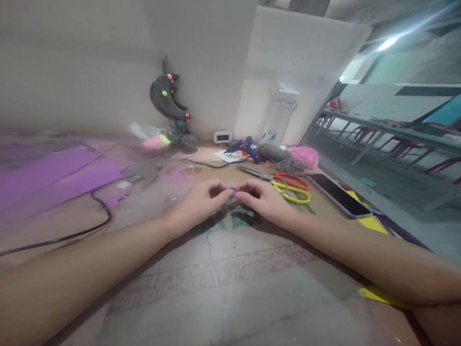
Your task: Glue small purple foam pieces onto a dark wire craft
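My left hand (201, 199) and my right hand (261, 197) meet at the middle of the cardboard-covered table (230, 283). Both are curled, with fingertips pinching a tiny purple piece (233, 192) between them. The piece is too small to make out beyond its colour. Both forearms rest low over the table. Just right of my right hand lie two pairs of scissors, one orange (291, 179) and one yellow (293, 193).
Purple foam sheets (54, 175) and a black cable (97, 211) lie at left. At the back are a dark crescent ornament (167, 98), a blue glue gun (245, 148), grey yarn (279, 156), a pink bag (306, 154) and a clear bottle (279, 117). A phone (336, 194) lies at right on yellow paper (370, 223).
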Available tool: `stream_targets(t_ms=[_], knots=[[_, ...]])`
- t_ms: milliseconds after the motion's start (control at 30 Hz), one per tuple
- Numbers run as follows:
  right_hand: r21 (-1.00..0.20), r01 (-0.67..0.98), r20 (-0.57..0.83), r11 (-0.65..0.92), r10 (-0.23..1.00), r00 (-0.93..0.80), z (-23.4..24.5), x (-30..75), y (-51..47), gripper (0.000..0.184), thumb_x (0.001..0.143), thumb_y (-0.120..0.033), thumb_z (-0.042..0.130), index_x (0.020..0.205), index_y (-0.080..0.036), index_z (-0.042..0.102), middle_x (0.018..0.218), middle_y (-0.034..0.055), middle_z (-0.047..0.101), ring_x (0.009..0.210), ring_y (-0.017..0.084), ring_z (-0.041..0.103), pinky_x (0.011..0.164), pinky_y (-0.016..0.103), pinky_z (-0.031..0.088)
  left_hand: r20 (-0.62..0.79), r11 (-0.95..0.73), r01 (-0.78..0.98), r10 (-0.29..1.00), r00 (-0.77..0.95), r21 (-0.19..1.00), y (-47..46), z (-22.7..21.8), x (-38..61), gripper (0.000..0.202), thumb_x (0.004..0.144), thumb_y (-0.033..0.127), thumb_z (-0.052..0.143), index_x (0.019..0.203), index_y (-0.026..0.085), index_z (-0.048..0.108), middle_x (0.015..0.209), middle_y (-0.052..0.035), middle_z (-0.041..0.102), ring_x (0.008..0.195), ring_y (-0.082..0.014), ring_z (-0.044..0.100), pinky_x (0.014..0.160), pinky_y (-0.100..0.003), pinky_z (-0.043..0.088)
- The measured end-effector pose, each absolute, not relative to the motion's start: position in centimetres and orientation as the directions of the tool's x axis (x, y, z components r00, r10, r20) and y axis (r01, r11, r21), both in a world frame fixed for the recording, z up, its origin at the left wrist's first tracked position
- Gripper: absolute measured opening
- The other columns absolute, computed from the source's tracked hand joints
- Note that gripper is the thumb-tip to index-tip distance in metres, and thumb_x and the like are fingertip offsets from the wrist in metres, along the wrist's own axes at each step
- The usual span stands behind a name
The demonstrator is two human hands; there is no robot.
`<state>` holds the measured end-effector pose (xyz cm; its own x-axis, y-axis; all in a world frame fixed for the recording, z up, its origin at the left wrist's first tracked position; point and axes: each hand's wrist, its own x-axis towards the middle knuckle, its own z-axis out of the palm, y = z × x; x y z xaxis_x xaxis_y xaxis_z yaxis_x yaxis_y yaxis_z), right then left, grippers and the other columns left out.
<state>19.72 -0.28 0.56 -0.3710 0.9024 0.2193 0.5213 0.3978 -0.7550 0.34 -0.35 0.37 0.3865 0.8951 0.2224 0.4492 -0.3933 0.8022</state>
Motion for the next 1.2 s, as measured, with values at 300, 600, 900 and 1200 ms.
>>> stream_targets(t_ms=[300, 600, 900, 1200], knots=[[-0.743, 0.52, 0.244, 0.421, 0.894, -0.375, 0.37, 19.57, -0.27, 0.021, 0.082, -0.034, 0.06, 0.085, -0.014, 0.065, 0.068, -0.0006, 0.059, 0.058, 0.01, 0.048, 0.055, 0.022, 0.038, 0.203, -0.395, 0.408, 0.875, 0.439, 0.823, -0.26, 0.09, 0.22, 0.026, 0.087, 0.038, 0.05, 0.078, 0.017, 0.062, 0.074, -0.0015, 0.066, 0.069, -0.0154, 0.057, 0.064, -0.026, 0.041], [-0.756, 0.475, 0.258, 0.45, 0.872, -0.416, 0.34, 19.74, -0.16, 0.027, 0.088, -0.041, 0.056, 0.091, -0.016, 0.064, 0.076, 0.0009, 0.062, 0.065, 0.011, 0.052, 0.06, 0.023, 0.041, 0.193, -0.353, 0.384, 0.898, 0.396, 0.853, -0.23, 0.28, 0.29, 0.029, 0.087, 0.041, 0.052, 0.077, 0.016, 0.061, 0.07, -0.0011, 0.062, 0.065, -0.0136, 0.054, 0.058, -0.024, 0.038], [-0.748, 0.479, 0.261, 0.46, 0.867, -0.424, 0.36, 19.66, -0.14, 0.027, 0.089, -0.041, 0.054, 0.09, -0.015, 0.064, 0.076, 0.0013, 0.062, 0.066, 0.012, 0.051, 0.06, 0.024, 0.041, 0.192, -0.35, 0.336, 0.886, 0.423, 0.874, -0.12, 0.12, 0.28, 0.031, 0.088, 0.044, 0.052, 0.077, 0.017, 0.061, 0.07, -0.0005, 0.062, 0.064, -0.013, 0.055, 0.059, -0.024, 0.039], [-0.72, 0.523, 0.28, 0.457, 0.88, -0.384, 0.66, 19.6, -0.39, 0.025, 0.088, -0.037, 0.053, 0.077, -0.016, 0.059, 0.066, -0.0019, 0.054, 0.06, 0.01, 0.046, 0.056, 0.022, 0.037, 0.231, -0.417, 0.434, 0.879, 0.418, 0.799, -0.34, 0.07, 0.36, 0.025, 0.085, 0.041, 0.057, 0.086, 0.018, 0.066, 0.08, -0.0015, 0.067, 0.072, -0.0149, 0.059, 0.064, -0.025, 0.043]])
